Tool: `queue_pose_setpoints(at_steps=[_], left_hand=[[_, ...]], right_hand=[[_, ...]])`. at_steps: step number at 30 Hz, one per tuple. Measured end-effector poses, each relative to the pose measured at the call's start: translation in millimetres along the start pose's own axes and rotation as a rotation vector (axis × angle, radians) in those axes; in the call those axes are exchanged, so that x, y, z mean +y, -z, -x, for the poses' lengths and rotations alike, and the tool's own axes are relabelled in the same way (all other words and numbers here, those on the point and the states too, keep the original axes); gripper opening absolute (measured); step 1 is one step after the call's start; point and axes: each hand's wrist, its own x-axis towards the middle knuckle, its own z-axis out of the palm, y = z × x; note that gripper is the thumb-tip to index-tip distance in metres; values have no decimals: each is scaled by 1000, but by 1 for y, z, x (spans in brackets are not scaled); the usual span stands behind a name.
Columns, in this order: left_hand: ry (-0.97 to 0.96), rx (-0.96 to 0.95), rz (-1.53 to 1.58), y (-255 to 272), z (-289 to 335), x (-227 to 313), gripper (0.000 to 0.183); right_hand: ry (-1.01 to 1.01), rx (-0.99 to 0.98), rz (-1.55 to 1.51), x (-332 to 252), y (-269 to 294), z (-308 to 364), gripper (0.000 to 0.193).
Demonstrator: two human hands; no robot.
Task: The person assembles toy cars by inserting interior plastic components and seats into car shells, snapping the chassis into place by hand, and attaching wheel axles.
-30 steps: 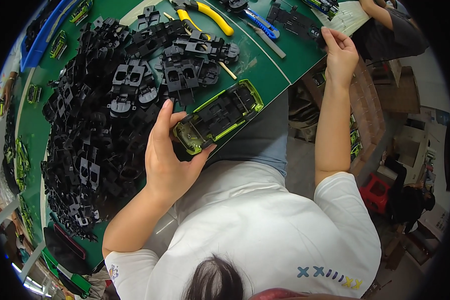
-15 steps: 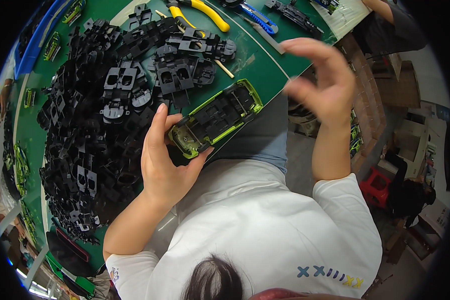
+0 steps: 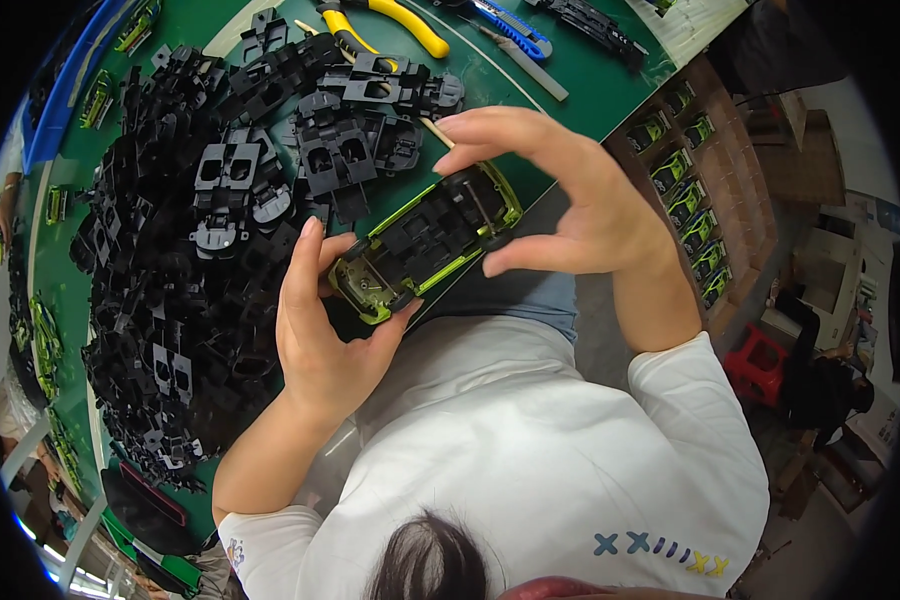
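Betw. the L hand [image 3: 320, 345] and the R hand [image 3: 595, 205], the green car body [image 3: 435, 240] is sitting w/ its dark hollow side facing up, over the near edge of the green table [image 3: 602, 105]; can't tell if it's resting there or being held up. Its long axis is running slantwise, near-L end to far-R end. L hand is grasping the near-L end, thumb on the lower side, fingers on the upper, so it's being the closer hand. R hand is curving in a loose C abt the far-R end, thumb below, fingers above; can't tell if the fingertips are touching the rim or hovering just beside it. L of the car body, a big heap of black parts [image 3: 170, 280] is spreading; a few loose black pcs [image 3: 355, 160] are lying just beyond it. Farther beyond it, yellow-handled pliers [image 3: 425, 35] and a blue cutter [image 3: 510, 28] are lying. Well R of it, a partitioned box [image 3: 742, 205] is holding more green cars [image 3: 688, 205].
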Motion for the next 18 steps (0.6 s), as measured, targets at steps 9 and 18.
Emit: queue_pose_setpoints(at_steps=[9, 18], left_hand=[[-6, 5, 11, -1, -1, -1, 103], [-3, -10, -92, 1, -4, 3, 97]], right_hand=[[-173, 453, -1139, 20, 37, 31, 77], [-306, 402, -659, 4, 18, 30, 30]])
